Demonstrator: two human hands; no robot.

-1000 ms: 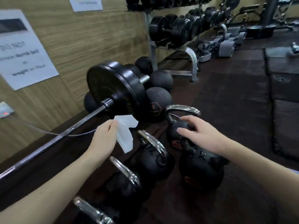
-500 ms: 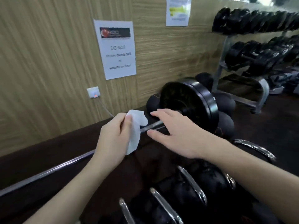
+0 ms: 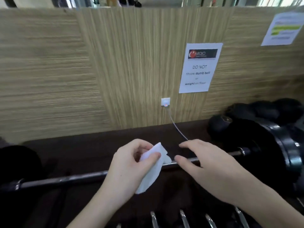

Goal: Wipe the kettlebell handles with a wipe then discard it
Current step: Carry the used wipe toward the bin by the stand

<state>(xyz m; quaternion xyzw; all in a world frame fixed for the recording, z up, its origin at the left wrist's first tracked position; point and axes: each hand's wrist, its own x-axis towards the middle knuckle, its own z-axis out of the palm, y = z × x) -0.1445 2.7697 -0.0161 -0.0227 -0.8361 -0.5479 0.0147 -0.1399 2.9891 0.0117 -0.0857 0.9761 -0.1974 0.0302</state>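
Observation:
My left hand (image 3: 130,168) grips a crumpled white wipe (image 3: 152,168) between thumb and fingers, held above a barbell bar. My right hand (image 3: 209,168) hovers just right of it with relaxed, slightly spread fingers, holding nothing. Several chrome kettlebell handles (image 3: 183,218) show as short bright strips at the bottom edge, below both hands; the black kettlebell bodies are out of view.
A long steel barbell (image 3: 65,178) lies across the dark floor, with black weight plates (image 3: 283,155) at its right end. Dark medicine balls (image 3: 256,112) sit against the wood-panel wall (image 3: 82,71), which carries paper signs (image 3: 199,68) and a socket with a cable (image 3: 165,102).
My view has swung left from the kettlebells and dumbbell rack toward the wall. My right hand left the kettlebell handle and now hovers beside my left hand, which keeps the wipe.

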